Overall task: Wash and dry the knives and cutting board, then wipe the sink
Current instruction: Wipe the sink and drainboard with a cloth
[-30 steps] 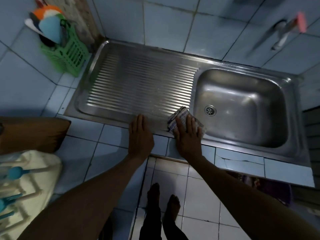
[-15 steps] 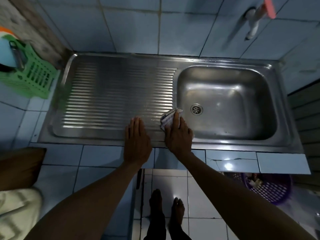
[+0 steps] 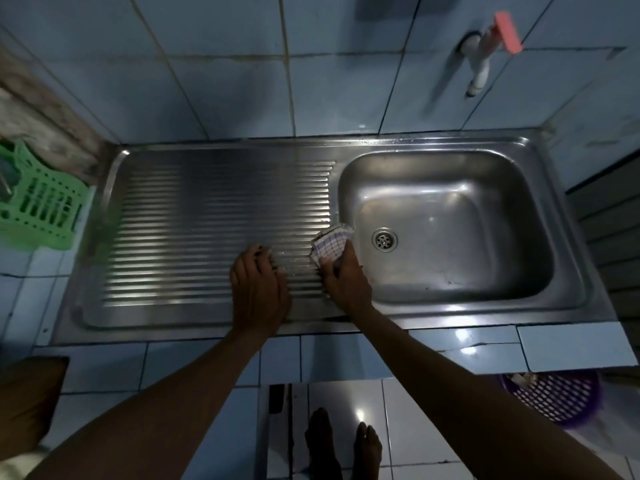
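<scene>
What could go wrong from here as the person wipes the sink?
1. The checked cloth sits at the lip of the basin, held by the right hand; it could slip in toward the drain.
2. The left hand rests on the ribbed drainboard, which shines as if wet; it might slide under weight.
3. Bare feet stand on glossy floor tiles; drips could make them slippery.

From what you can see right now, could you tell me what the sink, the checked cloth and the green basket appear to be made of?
Ridged silver sink: looks like brushed stainless steel, given its metallic sheen and reflections. Small white checked cloth under the right hand: seemingly woven cotton, soft and folded. Slotted green basket: probably moulded plastic, uniform in colour.
</scene>
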